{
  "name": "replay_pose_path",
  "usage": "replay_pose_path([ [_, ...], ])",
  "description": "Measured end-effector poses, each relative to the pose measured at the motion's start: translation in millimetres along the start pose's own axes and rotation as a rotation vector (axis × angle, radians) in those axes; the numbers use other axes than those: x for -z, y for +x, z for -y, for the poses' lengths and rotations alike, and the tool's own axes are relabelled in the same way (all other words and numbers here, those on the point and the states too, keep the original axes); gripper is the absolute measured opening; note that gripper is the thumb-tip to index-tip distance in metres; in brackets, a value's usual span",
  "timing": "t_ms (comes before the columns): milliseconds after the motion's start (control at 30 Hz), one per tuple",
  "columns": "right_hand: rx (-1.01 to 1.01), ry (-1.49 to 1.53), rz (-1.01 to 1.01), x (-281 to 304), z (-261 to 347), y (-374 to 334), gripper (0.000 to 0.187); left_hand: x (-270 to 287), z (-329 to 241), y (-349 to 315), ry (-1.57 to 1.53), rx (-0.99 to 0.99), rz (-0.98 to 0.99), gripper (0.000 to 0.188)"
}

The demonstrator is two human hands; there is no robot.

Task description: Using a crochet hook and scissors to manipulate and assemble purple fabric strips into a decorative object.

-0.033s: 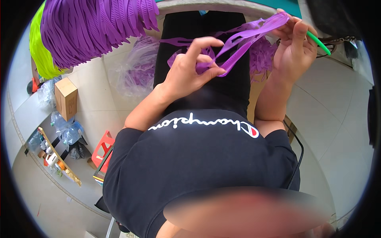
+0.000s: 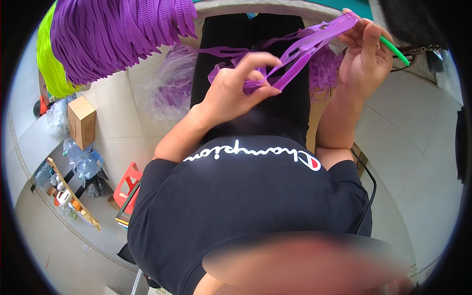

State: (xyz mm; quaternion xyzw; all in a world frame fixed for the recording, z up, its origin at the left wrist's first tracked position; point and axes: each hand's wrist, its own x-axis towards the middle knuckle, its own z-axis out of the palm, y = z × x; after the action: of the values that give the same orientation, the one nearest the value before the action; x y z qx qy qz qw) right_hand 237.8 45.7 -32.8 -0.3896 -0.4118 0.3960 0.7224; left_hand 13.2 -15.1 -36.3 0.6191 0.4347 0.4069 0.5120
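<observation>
Pinching the low end of some purple straps (image 2: 314, 42) with the thumb and fingers of the left hand (image 2: 246, 81). Holding the top end of the same straps at the fingertips of the right hand (image 2: 363, 42), with a thin green stick (image 2: 395, 50) in that hand too. Stretched on a slant between both hands, above the lap, climbing up to the right. Soft and bendy to look at, thin, shiny and a bit see-through, with long holes and rows of little ridges. Bunched up and hard to tell apart behind the left hand.

Just below, dressed in black pants (image 2: 250, 34) and a black shirt (image 2: 250, 196). Beside the legs on the left, stuffed with more purple, a clear plastic bag (image 2: 155, 98). On the right of the legs, a messy purple heap (image 2: 324, 71). Up at the top left, near the table (image 2: 246, 6), a big purple bunch (image 2: 118, 39) next to a bright lime bunch (image 2: 49, 64). Farther out, on the left, a brown box (image 2: 82, 120) and a red stool (image 2: 128, 187).
</observation>
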Motion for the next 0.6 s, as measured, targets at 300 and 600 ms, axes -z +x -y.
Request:
replay_pose_path([
  [300,-0.305,-0.037,0.168,-61.8,15.1,-13.5,0.017,10.2,-9.6,5.3,0.105,0.167,0.354,0.026],
  [600,-0.242,-0.578,0.299,-13.9,-17.4,2.8,0.021,10.7,2.9,0.6,-0.057,0.21,0.151,0.025],
])
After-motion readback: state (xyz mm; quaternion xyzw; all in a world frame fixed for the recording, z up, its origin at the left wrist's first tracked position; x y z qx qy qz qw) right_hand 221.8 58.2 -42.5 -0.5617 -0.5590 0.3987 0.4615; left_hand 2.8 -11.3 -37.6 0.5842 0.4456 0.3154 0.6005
